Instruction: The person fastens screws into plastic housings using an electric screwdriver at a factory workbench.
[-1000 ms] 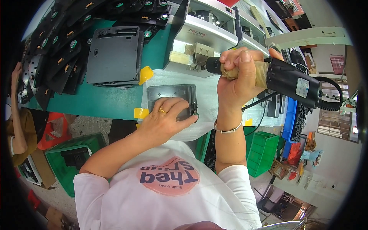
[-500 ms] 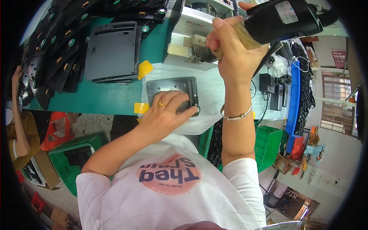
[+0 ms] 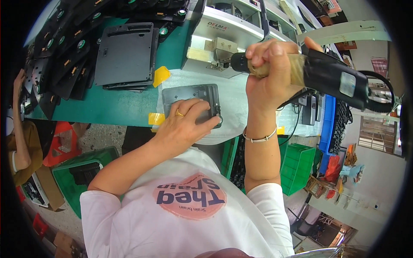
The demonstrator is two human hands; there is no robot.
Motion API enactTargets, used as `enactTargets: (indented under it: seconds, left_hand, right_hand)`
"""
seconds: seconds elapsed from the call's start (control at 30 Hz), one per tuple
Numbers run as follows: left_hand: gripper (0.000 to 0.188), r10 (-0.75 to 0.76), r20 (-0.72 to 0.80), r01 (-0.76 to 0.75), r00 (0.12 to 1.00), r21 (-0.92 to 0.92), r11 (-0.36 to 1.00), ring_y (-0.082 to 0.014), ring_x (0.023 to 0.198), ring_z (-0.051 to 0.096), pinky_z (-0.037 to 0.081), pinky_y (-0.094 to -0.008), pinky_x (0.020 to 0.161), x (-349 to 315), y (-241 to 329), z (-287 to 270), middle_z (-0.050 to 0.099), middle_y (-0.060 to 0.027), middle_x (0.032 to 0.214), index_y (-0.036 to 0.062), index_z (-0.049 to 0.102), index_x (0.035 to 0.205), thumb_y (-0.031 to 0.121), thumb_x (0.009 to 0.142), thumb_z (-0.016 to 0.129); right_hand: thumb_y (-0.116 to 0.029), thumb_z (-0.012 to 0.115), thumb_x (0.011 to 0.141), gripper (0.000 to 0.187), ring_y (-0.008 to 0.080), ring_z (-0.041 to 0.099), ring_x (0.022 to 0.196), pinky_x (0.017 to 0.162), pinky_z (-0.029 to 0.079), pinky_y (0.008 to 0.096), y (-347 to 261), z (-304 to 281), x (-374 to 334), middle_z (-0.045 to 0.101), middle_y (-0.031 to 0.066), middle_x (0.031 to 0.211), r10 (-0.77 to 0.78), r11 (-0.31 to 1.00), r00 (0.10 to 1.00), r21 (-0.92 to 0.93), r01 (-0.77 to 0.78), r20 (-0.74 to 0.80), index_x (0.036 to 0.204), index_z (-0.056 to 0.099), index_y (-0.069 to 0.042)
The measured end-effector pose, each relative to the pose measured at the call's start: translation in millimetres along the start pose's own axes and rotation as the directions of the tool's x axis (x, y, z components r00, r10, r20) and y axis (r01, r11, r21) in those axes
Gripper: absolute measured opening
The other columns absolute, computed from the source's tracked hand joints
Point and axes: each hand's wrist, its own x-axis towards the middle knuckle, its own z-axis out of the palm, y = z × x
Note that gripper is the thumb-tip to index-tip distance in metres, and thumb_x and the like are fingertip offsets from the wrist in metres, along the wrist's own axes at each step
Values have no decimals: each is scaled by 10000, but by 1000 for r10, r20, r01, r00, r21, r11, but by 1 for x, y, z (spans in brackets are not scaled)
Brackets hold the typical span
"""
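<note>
My right hand is wrapped round a black electric screwdriver with tan tape about its grip. Its front end points left, close to the outlet of a white screw feeder; whether the bit touches is not clear. My left hand grips a dark grey plastic cover lying on the table, its curved fingers over the top and its thumb at the right-hand edge. Part of the cover is hidden beneath that hand.
Stacked grey panels and several black parts cover the left of the green table. Yellow tape marks a white foam sheet. Green crates stand below. A co-worker's arm shows far left.
My right hand has moved downward and slightly right, and the screwdriver's rear end has swung down, bringing its front end into view beside the feeder. My left hand stays on the cover.
</note>
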Motion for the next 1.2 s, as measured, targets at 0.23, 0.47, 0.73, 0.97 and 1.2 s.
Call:
enactTargets:
  seconds: [0.23, 0.47, 0.73, 0.97, 1.2]
  left_hand:
    - [428, 10, 6, -10, 1000, 29, 1000, -276, 1164, 443, 372, -443, 955, -2, -2, 2, 505, -76, 1179, 184, 663, 1110, 194, 700, 785]
    - [443, 27, 18, -27, 999, 17, 999, -274, 1177, 444, 370, -444, 959, 0, -2, 1, 504, -77, 1199, 143, 637, 1105, 195, 693, 791]
    - [510, -50, -3, 49, 999, -58, 997, -293, 1180, 459, 370, -443, 949, -1, -1, 2, 499, -98, 1229, 72, 525, 1080, 172, 670, 810]
    - [444, -40, -7, 39, 999, -64, 997, -289, 1177, 460, 369, -436, 944, -1, -1, 1, 498, -85, 1214, 125, 554, 1082, 172, 705, 784]
    - [336, -6, 43, 5, 999, 25, 1000, -283, 1193, 432, 363, -441, 982, -2, -2, 1, 479, -76, 1189, 210, 653, 1097, 165, 768, 700]
  right_hand:
    - [38, 623, 870, 496, 141, 562, 535, 543, 515, 290, 7, -1, -1, 597, 102, 738, 58, 996, 998, -63, -57, 28, 1258, 321, -27]
    - [30, 602, 876, 497, 139, 531, 521, 525, 507, 331, 7, 1, 10, 577, 82, 719, 168, 964, 967, -236, -121, 192, 1295, 345, -37]
    - [-86, 717, 810, 216, 104, 546, 462, 449, 411, 223, 8, 24, 32, 575, 29, 542, 412, 859, 896, -397, -323, 163, 644, 595, -21]
    - [-16, 591, 878, 485, 134, 422, 449, 443, 397, 313, -47, -20, -27, 429, 32, 621, 387, 922, 908, -50, -384, 164, 1305, 375, -94]
    - [-52, 632, 889, 477, 140, 461, 479, 472, 416, 317, -64, -39, -76, 477, 25, 655, 382, 923, 917, -106, -371, 112, 1293, 392, -131]
